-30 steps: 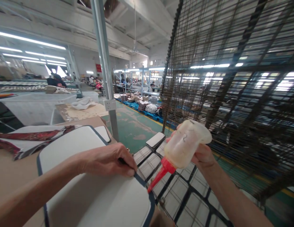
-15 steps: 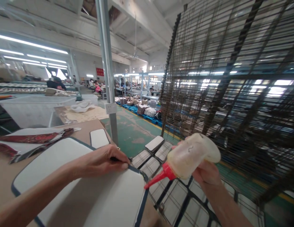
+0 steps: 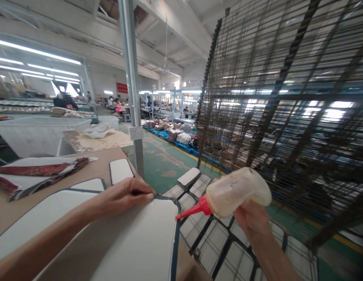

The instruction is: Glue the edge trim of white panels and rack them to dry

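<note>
My left hand [image 3: 127, 195] pinches the upper edge of a white panel [image 3: 134, 242] with dark blue edging. The panel is partly lifted, and my forearm covers some of it. In my right hand [image 3: 250, 216] is a translucent squeeze bottle [image 3: 238, 191] with a red nozzle [image 3: 194, 208], tilted down to the left. The nozzle tip is at the dark edging near the panel's upper right corner; whether it touches I cannot tell. Another white panel with dark edging [image 3: 43, 216] lies flat beneath my left forearm.
A small edged panel [image 3: 121, 171] and folded red-patterned fabric [image 3: 46, 169] lie on the brown table [image 3: 90, 171]. At right stands a wire mesh rack [image 3: 257, 97], with several edged panels [image 3: 212, 238] on its low grid. A metal post [image 3: 131, 78] rises behind the table.
The nozzle tip has moved slightly up and left, along the edging around the corner. The held panel has shifted and tilted up, showing more of the panel beneath. Both hands keep their hold.
</note>
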`<state>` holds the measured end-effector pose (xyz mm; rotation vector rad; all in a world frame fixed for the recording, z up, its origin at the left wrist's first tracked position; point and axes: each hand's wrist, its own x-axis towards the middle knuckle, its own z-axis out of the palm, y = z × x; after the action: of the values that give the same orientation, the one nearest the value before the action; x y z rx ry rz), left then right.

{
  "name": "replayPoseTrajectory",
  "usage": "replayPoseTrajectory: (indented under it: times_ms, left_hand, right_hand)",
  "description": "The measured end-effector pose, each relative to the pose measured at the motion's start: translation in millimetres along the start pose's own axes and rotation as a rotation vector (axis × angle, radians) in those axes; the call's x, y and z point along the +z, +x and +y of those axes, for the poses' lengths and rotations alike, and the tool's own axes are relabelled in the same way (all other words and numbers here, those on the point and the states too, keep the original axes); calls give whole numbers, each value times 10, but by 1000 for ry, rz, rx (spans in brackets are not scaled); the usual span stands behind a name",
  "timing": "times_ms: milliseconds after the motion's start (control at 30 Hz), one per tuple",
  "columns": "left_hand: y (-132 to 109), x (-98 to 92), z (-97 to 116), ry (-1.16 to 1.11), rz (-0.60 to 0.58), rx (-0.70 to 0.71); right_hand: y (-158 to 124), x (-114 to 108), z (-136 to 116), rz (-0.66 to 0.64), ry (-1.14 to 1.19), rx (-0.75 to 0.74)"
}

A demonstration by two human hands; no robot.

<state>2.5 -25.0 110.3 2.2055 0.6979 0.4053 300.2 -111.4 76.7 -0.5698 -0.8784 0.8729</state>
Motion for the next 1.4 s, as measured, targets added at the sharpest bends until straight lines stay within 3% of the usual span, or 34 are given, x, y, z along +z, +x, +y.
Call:
replayPoseTrajectory:
  times_ms: [100,367,1400]
  left_hand:
    - [-14,0,-19,-18,-23,-105]
    - [-47,21,-42,-125,52,-243]
    - [-59,-7,-217,-394,217,-411]
  right_hand:
    - [-19,17,24,-30,-7,14]
    - [-36,30,76,-117,-9,35]
    - [-178,63,-19,-122,-28,43]
